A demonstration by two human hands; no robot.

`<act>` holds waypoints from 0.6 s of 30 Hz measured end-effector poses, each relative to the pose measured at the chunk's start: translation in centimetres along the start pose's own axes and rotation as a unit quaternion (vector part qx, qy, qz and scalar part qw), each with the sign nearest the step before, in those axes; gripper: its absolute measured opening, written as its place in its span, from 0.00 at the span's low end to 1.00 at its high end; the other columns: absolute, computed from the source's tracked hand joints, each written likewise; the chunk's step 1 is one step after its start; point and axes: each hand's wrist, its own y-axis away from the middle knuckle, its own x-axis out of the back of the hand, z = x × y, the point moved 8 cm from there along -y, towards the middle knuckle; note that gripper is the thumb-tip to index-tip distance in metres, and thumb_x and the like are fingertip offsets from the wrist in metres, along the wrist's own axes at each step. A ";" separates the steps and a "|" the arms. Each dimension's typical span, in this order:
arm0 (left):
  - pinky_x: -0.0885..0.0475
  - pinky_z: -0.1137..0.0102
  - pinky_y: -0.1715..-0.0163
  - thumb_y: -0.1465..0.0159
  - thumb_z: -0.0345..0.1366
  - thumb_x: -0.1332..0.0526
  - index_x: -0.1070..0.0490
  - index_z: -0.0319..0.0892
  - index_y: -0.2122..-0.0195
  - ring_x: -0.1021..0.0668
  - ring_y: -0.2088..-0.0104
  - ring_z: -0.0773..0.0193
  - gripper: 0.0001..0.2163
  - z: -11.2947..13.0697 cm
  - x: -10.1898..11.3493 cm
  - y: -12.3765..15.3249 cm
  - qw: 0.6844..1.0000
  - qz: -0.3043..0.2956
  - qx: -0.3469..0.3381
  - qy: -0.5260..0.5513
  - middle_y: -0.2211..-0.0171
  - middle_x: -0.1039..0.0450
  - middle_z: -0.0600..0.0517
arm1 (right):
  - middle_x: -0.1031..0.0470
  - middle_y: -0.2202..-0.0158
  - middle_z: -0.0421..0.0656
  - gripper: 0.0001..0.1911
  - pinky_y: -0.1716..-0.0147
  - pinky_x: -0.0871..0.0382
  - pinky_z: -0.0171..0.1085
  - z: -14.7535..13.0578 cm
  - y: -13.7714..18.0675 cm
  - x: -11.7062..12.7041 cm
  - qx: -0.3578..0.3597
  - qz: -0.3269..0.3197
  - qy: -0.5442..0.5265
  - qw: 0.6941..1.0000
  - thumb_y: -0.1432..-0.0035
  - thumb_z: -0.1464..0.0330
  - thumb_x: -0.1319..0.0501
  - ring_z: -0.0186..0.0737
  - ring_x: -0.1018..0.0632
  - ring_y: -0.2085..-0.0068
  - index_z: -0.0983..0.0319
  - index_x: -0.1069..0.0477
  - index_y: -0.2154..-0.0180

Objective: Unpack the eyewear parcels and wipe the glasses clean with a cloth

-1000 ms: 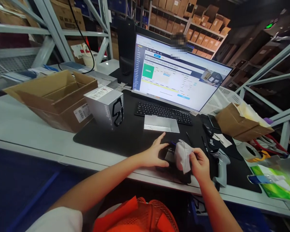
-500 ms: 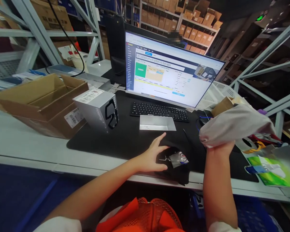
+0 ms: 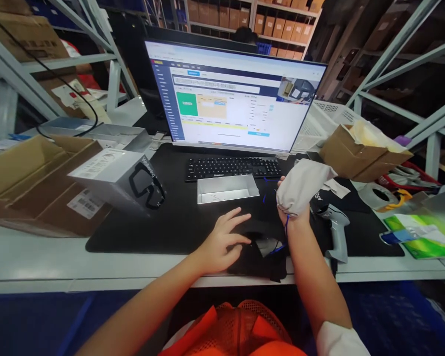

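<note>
A light grey cloth drawstring pouch (image 3: 306, 185) rests on my right hand (image 3: 298, 220), whose fingers are mostly hidden beneath it. A blue cord hangs from the pouch near my wrist. My left hand (image 3: 220, 244) holds nothing and hovers above the black mat (image 3: 178, 232) with its fingers apart. Just right of its fingertips, a small clear plastic packet (image 3: 265, 246) lies on dark material at the table's front edge. An open silver box part (image 3: 228, 188) sits beyond my left hand, in front of the keyboard (image 3: 233, 168).
At left stand a grey box with a goggles picture (image 3: 118, 178) and an open cardboard box (image 3: 40, 198). Behind the keyboard is a monitor (image 3: 230, 104). A barcode scanner (image 3: 337, 230), tape roll (image 3: 376, 196), another carton (image 3: 356, 155) and a green packet (image 3: 422, 237) are at right.
My right hand has brought the pouch leftward and inward, uncovering the scanner. My left hand has drawn slightly away from the plastic packet. The camera view has shifted too.
</note>
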 end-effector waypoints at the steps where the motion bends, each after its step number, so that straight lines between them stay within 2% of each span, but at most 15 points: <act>1: 0.42 0.45 0.33 0.39 0.24 0.42 0.20 0.46 0.55 0.44 0.29 0.45 0.16 0.0 -0.1 -0.1 1.000 -0.007 -0.002 -0.008 0.33 0.38 0.46 | 0.19 0.58 0.45 0.14 0.67 0.22 0.37 0.3 0.4 -0.2 -0.039 -0.003 -0.048 0.998 0.42 0.60 0.43 0.40 0.18 0.61 0.59 0.24 0.60; 3: 0.41 0.44 0.34 0.37 0.25 0.43 0.22 0.46 0.49 0.44 0.29 0.44 0.18 -0.4 -0.5 -0.2 1.000 -0.019 0.013 -0.014 0.32 0.39 0.45 | 0.19 0.57 0.44 0.14 0.70 0.23 0.34 0.0 1.4 -0.7 -0.095 -0.022 -0.128 0.987 0.38 0.61 0.45 0.37 0.19 0.64 0.58 0.24 0.60; 7: 0.42 0.42 0.33 0.32 0.32 0.44 0.27 0.45 0.42 0.45 0.29 0.43 0.18 -1.5 -1.0 -0.2 0.999 -0.019 0.046 -0.001 0.30 0.43 0.43 | 0.19 0.59 0.41 0.09 0.76 0.26 0.32 -2.1 2.9 -1.6 -0.113 -0.097 -0.197 0.969 0.38 0.64 0.43 0.33 0.22 0.71 0.55 0.25 0.59; 9: 0.42 0.42 0.34 0.31 0.34 0.45 0.27 0.46 0.42 0.45 0.29 0.44 0.18 -1.8 -1.1 -0.2 0.999 -0.011 0.048 0.006 0.31 0.42 0.43 | 0.20 0.61 0.40 0.09 0.77 0.27 0.31 -3.0 3.5 -2.1 -0.129 -0.130 -0.266 0.946 0.39 0.66 0.41 0.31 0.23 0.73 0.55 0.26 0.57; 11: 0.42 0.43 0.34 0.30 0.36 0.45 0.28 0.46 0.41 0.43 0.30 0.45 0.17 -1.8 -1.1 -0.1 0.999 -0.001 0.043 0.012 0.32 0.41 0.43 | 0.20 0.63 0.39 0.11 0.79 0.29 0.30 -3.9 3.9 -2.5 -0.159 -0.141 -0.404 0.890 0.39 0.68 0.41 0.31 0.24 0.76 0.55 0.27 0.54; 13: 0.42 0.43 0.33 0.29 0.38 0.46 0.28 0.46 0.41 0.43 0.30 0.45 0.17 -1.7 -1.1 0.0 0.999 0.004 0.033 0.014 0.32 0.41 0.43 | 0.21 0.64 0.40 0.14 0.80 0.32 0.32 -5.2 3.9 -2.5 -0.178 -0.121 -0.575 0.789 0.38 0.71 0.43 0.32 0.24 0.77 0.55 0.27 0.52; 15: 0.43 0.44 0.33 0.29 0.39 0.46 0.28 0.46 0.41 0.44 0.30 0.45 0.17 -1.6 -1.1 0.0 1.000 0.004 0.027 0.012 0.32 0.42 0.43 | 0.21 0.64 0.43 0.16 0.80 0.33 0.33 -6.3 3.5 -2.1 -0.181 -0.087 -0.686 0.699 0.38 0.73 0.43 0.34 0.23 0.77 0.55 0.25 0.52; 16: 0.43 0.44 0.33 0.29 0.40 0.45 0.27 0.46 0.42 0.44 0.30 0.45 0.17 -1.5 -1.0 0.0 1.000 0.001 0.026 0.008 0.32 0.42 0.43 | 0.20 0.63 0.43 0.16 0.79 0.33 0.34 -6.6 3.1 -1.8 -0.177 -0.071 -0.709 0.679 0.39 0.73 0.43 0.35 0.23 0.75 0.55 0.25 0.51; 17: 0.43 0.44 0.33 0.29 0.40 0.46 0.27 0.47 0.42 0.44 0.30 0.45 0.17 -1.4 -0.9 0.0 1.000 -0.003 0.028 0.001 0.32 0.42 0.43 | 0.20 0.62 0.44 0.17 0.78 0.33 0.34 -6.7 2.7 -1.4 -0.172 -0.057 -0.709 0.682 0.39 0.74 0.43 0.35 0.22 0.74 0.55 0.24 0.51; 18: 0.43 0.44 0.33 0.29 0.41 0.46 0.26 0.47 0.43 0.44 0.29 0.45 0.17 -1.3 -0.7 0.0 0.999 -0.008 0.031 -0.008 0.32 0.42 0.43 | 0.20 0.62 0.43 0.18 0.78 0.32 0.34 -6.5 2.1 -0.9 -0.164 -0.043 -0.688 0.705 0.39 0.73 0.44 0.35 0.22 0.74 0.55 0.24 0.51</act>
